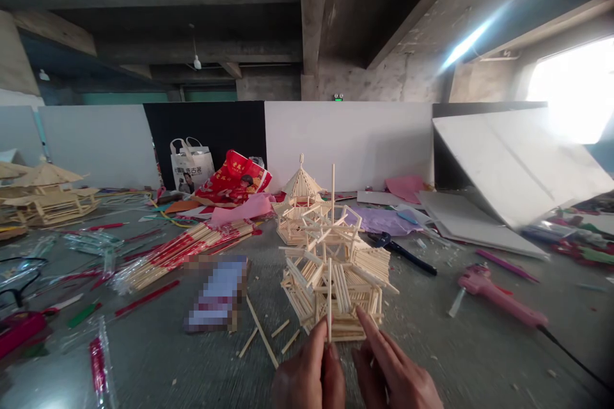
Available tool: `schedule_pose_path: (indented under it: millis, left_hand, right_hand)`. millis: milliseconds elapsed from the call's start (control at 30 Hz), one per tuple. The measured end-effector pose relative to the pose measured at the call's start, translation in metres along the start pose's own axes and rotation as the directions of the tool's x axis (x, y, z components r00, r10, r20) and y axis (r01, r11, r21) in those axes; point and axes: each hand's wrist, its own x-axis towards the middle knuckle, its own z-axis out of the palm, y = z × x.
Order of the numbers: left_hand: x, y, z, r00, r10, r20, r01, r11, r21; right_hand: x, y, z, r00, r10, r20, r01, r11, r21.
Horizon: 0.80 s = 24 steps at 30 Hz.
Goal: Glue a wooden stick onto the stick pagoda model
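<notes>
Standing right behind this person, both hands are down at the 6 o'clock edge of the grey counter (158,358). The left hand (307,377) has its fingers pinched together on a thin wooden stick (329,297), held upright against the front of a stick-built pavilion model (336,275). The right hand (396,374) sits just beside it, forefinger stretched out and touching the bottom edge of the model; fingers loose, not clamped on anything as far as I can see.

The model stands dead centre on the counter, a bit tilted-looking, with one tall stick poking straight up from the top. Right behind it, towards 12 o'clock, is a second smaller pavilion (301,195) with a pointed roof. A few loose sticks (261,332) lie on the counter at about 9 o'clock from the hands.

Out at 3 o'clock there's a pink glue gun (499,297) lying flat with its cord trailing off. At 10 o'clock, a big bundle of chopsticks in red wrappers (187,252). Way over at the 9 o'clock edge, a finished pavilion (48,195). Back at 11 o'clock, a red bag (233,182) and a white tote bag (192,166) lean on the wall panels. A dark-handled tool (400,249) lies at about 1 o'clock from the model.
</notes>
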Motion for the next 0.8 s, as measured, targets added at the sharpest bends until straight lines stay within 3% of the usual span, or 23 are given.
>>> schedule_pose_path:
  millis: [267, 800]
  left_hand:
    - [0.009, 0.004, 0.002, 0.983, 0.181, 0.042, -0.18, 0.984, -0.006]
    - [0.011, 0.0, 0.004, 0.979, 0.198, 0.047, -0.195, 0.979, -0.054]
  right_hand:
    - [0.004, 0.002, 0.001, 0.997, -0.046, 0.064, 0.044, 0.999, 0.031]
    - [0.003, 0.005, 0.004, 0.993, -0.05, 0.102, 0.046, 0.998, 0.037]
